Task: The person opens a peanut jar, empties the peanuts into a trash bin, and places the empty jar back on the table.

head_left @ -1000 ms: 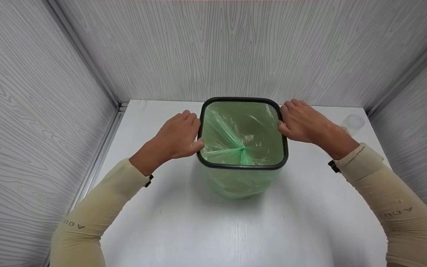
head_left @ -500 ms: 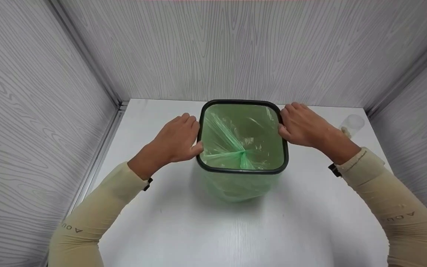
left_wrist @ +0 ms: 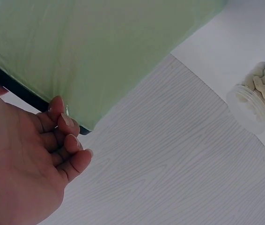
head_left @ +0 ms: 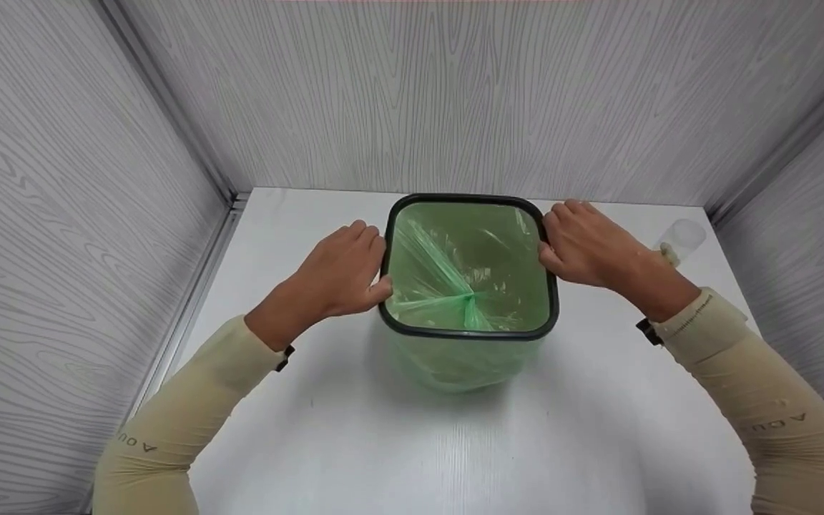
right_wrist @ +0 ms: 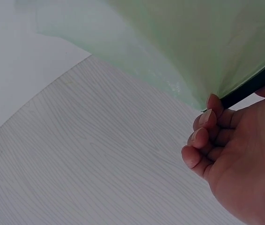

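Observation:
A trash can with a black square rim (head_left: pixel 466 334) stands in the middle of the white table, lined with a thin green plastic bag (head_left: pixel 448 365). The bag's folds gather to a twisted point inside the opening and its outside hangs below the rim. My left hand (head_left: pixel 344 268) grips the rim's left side, thumb on top. On the opposite side my right hand (head_left: pixel 587 243) grips the rim. In the left wrist view, fingertips (left_wrist: pixel 67 124) curl under the rim against the bag; the right wrist view shows curled fingertips (right_wrist: pixel 205 119) at the rim likewise.
A clear plastic jar (head_left: pixel 685 234) of peanuts lies at the back right of the table (head_left: pixel 398 458), beyond my right wrist. Grey wood-grain panels (head_left: pixel 412 93) rise behind the table and on both sides.
The rim has shifted slightly down in the head view, towards me, with both hands still on it. More of the jar now shows beside my right wrist.

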A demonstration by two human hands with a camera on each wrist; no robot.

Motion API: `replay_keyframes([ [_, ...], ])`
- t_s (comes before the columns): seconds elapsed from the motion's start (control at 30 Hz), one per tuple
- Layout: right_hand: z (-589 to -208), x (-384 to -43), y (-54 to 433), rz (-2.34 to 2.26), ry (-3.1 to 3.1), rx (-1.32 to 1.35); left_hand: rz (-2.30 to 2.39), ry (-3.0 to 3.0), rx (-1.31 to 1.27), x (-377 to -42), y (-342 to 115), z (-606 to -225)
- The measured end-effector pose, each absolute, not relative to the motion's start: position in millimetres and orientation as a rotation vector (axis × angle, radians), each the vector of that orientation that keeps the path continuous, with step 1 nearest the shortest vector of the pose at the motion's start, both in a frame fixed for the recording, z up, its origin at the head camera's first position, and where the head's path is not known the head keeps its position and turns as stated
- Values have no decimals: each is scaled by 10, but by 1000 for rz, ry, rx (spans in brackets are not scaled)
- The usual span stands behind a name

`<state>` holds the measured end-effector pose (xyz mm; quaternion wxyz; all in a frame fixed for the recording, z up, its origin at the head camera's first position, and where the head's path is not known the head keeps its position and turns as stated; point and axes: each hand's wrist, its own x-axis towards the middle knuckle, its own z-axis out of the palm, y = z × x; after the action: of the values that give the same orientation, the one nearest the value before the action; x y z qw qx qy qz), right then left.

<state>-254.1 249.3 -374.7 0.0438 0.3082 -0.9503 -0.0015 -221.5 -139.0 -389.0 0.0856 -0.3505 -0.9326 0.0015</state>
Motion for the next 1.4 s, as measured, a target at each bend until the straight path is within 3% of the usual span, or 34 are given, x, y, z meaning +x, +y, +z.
replay_keyframes([
  [1.4, -3761, -2475, 2480, 6, -2918, 929, -65, -2794, -1004, -2124, -1395, -3937],
])
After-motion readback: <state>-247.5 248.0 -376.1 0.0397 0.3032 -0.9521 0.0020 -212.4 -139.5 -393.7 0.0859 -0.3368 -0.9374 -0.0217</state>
